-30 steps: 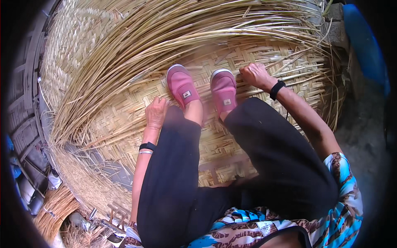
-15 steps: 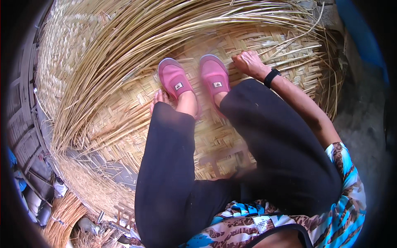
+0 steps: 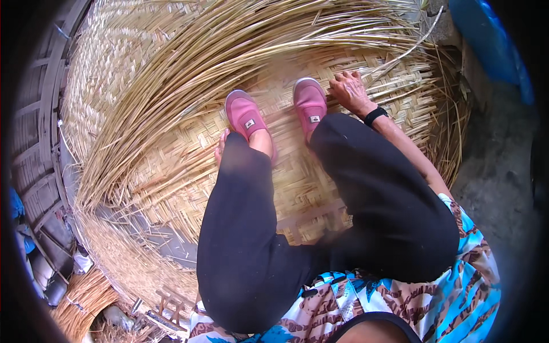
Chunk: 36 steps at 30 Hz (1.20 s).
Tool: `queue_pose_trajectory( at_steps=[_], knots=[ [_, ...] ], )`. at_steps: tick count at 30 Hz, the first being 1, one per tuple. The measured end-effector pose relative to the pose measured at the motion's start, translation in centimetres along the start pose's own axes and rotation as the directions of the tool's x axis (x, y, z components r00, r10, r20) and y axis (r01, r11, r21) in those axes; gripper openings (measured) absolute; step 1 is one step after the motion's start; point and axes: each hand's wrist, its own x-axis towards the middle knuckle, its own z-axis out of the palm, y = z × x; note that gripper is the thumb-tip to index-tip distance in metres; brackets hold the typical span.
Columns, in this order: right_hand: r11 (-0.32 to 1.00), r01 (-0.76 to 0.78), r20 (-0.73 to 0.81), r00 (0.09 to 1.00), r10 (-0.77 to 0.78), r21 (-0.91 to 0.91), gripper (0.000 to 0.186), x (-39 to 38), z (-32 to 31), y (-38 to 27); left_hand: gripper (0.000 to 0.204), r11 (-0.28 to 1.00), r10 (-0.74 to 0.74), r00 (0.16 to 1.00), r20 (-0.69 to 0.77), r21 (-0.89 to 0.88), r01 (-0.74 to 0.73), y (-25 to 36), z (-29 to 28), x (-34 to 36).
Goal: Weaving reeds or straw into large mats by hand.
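My right hand (image 3: 350, 91) rests on a woven straw mat (image 3: 194, 151), just right of my right pink shoe (image 3: 309, 103). Its knuckles face up and its fingers are curled against the weave; what they pinch is hidden beneath them. Loose strands of the mat lie close to that hand. Beside my left pink shoe (image 3: 245, 111), my left hand (image 3: 221, 146) shows only its fingers, which look stretched out on the mat. The rest of it is covered by my left knee. Both shoes stand on the mat.
A thick sheaf of long straw stalks (image 3: 171, 74) curves across the mat's far and left side. A slatted wooden panel (image 3: 40, 131) is at the left. At the lower left lies a tied straw bundle (image 3: 86, 303). Blue sheeting (image 3: 494, 43) hangs at the upper right.
My view has shifted a little, so the shoes sit lower and further right. My right hand stays beside the right shoe with its fingers curled. My left hand remains by the left shoe.
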Motion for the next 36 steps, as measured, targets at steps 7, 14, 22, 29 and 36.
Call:
queue_pose_trajectory(
  at_steps=[7, 14, 22, 29, 36],
  knots=[
    [0.995, -0.02, 0.04, 0.999, 0.017, 0.094, 0.015, 0.1, -0.1, 0.5, 0.046, 0.999, -0.04, 0.997, 0.063, 0.019, 0.039, -0.4, -1.5, -1.6],
    [0.982, 0.068, -0.007, 0.998, -0.068, 0.178, 0.016, 0.6, -0.4, 0.9, 0.045, 0.998, -0.061, 0.991, 0.117, 0.002, 0.061, 1.6, -1.6, -2.4],
    [0.99, 0.049, 0.216, 0.976, -0.019, -0.132, 0.014, 1.1, -5.0, -5.6, 0.045, 0.994, -0.111, 0.979, 0.172, 0.023, 0.109, 2.9, -2.2, -3.4],
    [0.973, 0.12, 0.247, 0.967, -0.068, -0.199, 0.014, 0.9, -4.5, -4.9, 0.044, 0.991, -0.13, 0.97, 0.205, 0.023, 0.128, 3.7, -2.4, -3.7],
    [0.99, -0.032, 0.145, 0.989, 0.011, 0.141, 0.013, 0.0, 0.1, 3.7, 0.044, 0.991, -0.134, 0.966, 0.221, 0.021, 0.132, 3.7, -2.3, -3.1]
  ],
)
